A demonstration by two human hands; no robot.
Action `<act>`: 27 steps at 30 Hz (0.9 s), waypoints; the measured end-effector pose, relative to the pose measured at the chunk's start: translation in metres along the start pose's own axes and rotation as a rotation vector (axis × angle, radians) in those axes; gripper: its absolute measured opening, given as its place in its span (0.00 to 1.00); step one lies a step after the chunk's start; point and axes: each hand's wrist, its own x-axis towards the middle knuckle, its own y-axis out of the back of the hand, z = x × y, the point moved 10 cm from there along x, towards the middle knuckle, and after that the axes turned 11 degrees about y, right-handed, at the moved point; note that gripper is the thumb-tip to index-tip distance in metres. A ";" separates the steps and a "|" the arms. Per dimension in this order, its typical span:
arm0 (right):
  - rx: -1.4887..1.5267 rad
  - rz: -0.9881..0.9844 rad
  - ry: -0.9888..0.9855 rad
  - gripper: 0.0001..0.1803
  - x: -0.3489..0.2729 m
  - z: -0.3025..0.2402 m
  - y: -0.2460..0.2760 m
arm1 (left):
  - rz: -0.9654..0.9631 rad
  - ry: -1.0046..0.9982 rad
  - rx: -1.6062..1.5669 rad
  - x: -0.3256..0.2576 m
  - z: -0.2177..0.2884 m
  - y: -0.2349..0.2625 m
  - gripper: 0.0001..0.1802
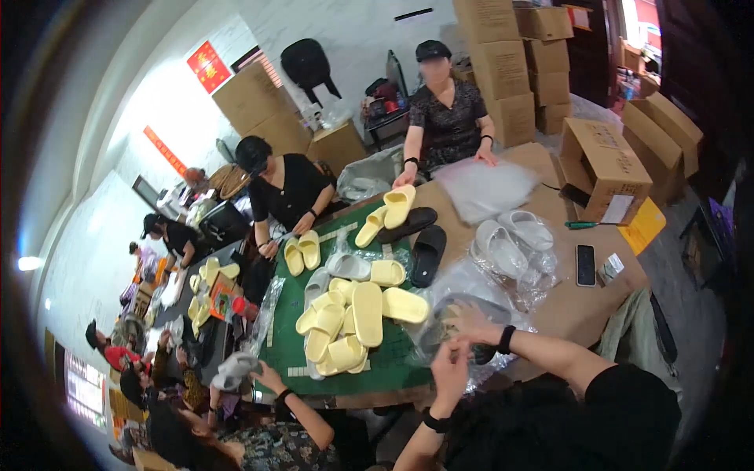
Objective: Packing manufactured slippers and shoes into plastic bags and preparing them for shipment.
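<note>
Both hands are closed on a clear plastic bag with a grey slipper inside it, at the near edge of the table: the right hand is laid over the bag's top, fingers curled into the film, and the left hand grips its lower edge from below. A black band is worn on each wrist. Just beside the bag, to the left, a heap of yellow slippers is piled on a green mat; about eight can be counted there, though the overlap makes the number uncertain. Two black slippers are laid farther back, and two grey slippers in clear wrap are set to the right of them. One dark phone is placed flat near the right edge, with one green pen beyond it. One open cardboard box is stood at the far right corner. Three other people are seated close around the table: one at the far end with a yellow slipper touched by one hand, one at the left with a yellow pair held, and one at the near left.
</note>
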 end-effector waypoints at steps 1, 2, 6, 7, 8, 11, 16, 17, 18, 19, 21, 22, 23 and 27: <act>0.058 0.006 -0.072 0.15 -0.009 0.001 0.007 | 0.032 -0.015 -0.024 0.011 -0.008 0.013 0.07; 0.117 0.009 -0.138 0.17 -0.023 0.008 0.013 | 0.071 -0.030 -0.051 0.021 -0.010 0.022 0.07; 0.252 0.151 -0.343 0.21 -0.093 0.016 0.064 | 0.072 0.005 -0.035 0.022 0.006 0.026 0.07; 0.217 0.273 -0.371 0.22 -0.115 0.016 0.078 | 0.055 0.008 -0.015 0.020 0.005 0.023 0.07; 0.236 0.320 -0.485 0.25 -0.138 0.020 0.080 | 0.047 0.010 0.007 0.019 0.003 0.021 0.07; -0.180 0.411 -0.747 0.38 -0.201 0.032 0.088 | 0.011 0.042 -0.089 0.023 -0.007 0.011 0.07; 1.805 0.096 -1.360 0.12 -0.227 0.015 -0.025 | 0.018 0.057 0.065 0.031 -0.011 -0.001 0.09; 1.866 0.103 -1.297 0.12 -0.220 0.017 -0.031 | 0.009 0.093 0.171 0.031 -0.005 -0.002 0.10; 1.926 0.111 -1.236 0.12 -0.211 0.022 -0.035 | -0.005 0.105 0.207 0.027 0.004 -0.002 0.09; 1.918 0.050 -1.118 0.14 -0.203 0.034 -0.036 | 0.012 0.000 0.246 0.023 0.010 -0.003 0.08; 2.007 0.067 -1.075 0.15 -0.158 0.018 -0.014 | -0.020 -0.098 0.352 0.011 0.013 -0.014 0.07; 2.084 0.128 -1.056 0.16 -0.136 0.009 0.005 | -0.003 -0.091 0.361 0.003 0.017 -0.019 0.07; 2.034 0.091 -1.040 0.19 -0.120 -0.001 0.019 | -0.081 -0.017 0.445 -0.003 0.014 -0.032 0.07; 2.094 0.083 -1.023 0.20 -0.074 -0.038 0.064 | -0.077 -0.043 0.485 -0.016 0.013 -0.039 0.08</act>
